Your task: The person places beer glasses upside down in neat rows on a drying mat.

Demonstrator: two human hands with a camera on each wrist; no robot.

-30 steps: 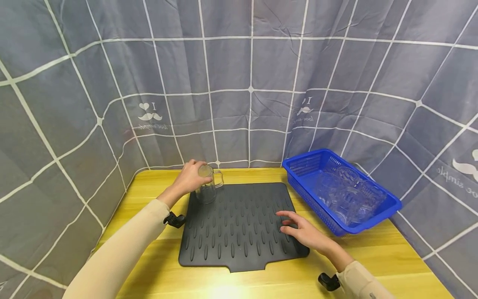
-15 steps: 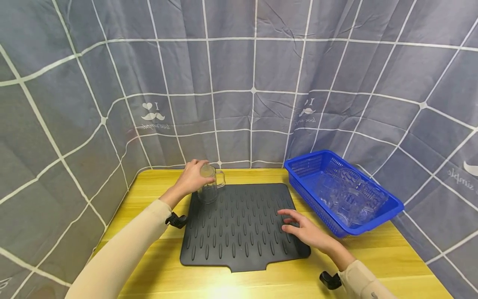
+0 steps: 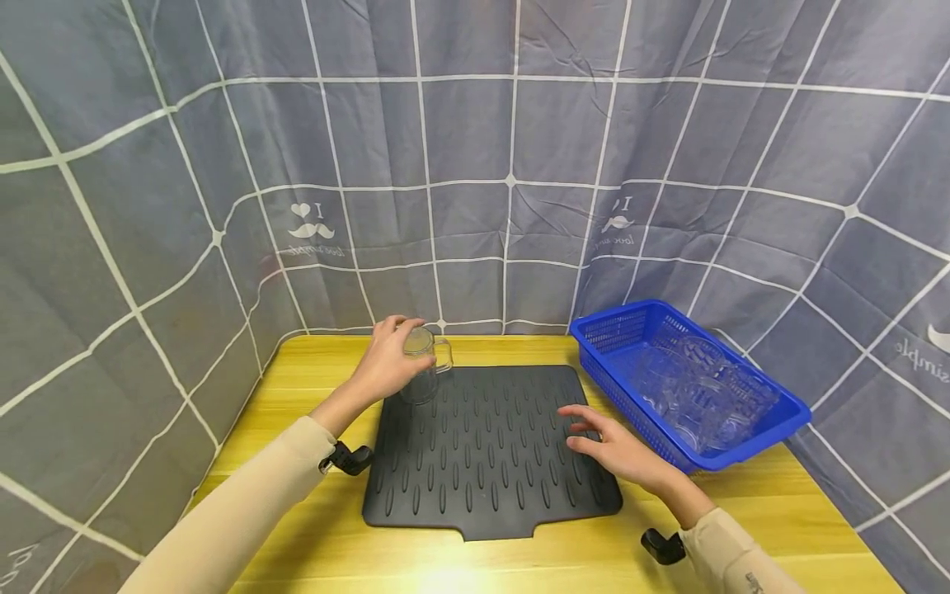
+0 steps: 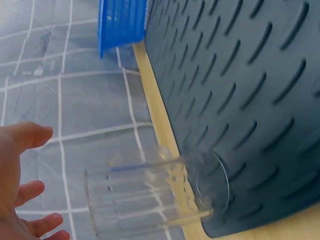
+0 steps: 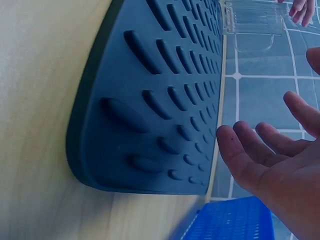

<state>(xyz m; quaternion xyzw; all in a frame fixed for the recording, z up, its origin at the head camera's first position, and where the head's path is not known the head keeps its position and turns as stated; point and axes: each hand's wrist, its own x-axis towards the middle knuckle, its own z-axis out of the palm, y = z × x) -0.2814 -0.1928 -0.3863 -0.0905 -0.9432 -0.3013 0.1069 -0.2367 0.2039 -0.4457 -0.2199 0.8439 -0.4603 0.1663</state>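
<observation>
A clear glass mug (image 3: 423, 388) with a handle stands at the far left corner of the dark ribbed drying mat (image 3: 486, 462), apparently mouth down. My left hand (image 3: 386, 363) is beside its upper end, partly covering it in the head view. From the left wrist, the spread fingers (image 4: 32, 192) show a gap between them and the mug (image 4: 145, 195). Over the right part of the mat hovers my right hand (image 3: 612, 450), fingers loosely bent and holding nothing. The right wrist view also shows this hand (image 5: 275, 155) away from the mat.
To the right of the mat, a blue plastic basket (image 3: 619, 384) holds several clear glass pieces, tangled together in view. The yellow wooden table (image 3: 312, 536) lies underneath. A grey curtain (image 3: 467, 214) with white lines surrounds the back and sides.
My left hand's fingers have loosened and drawn slightly away from the mug, which stays on the mat. The right hand hardly moves. The head view shifts a little.
</observation>
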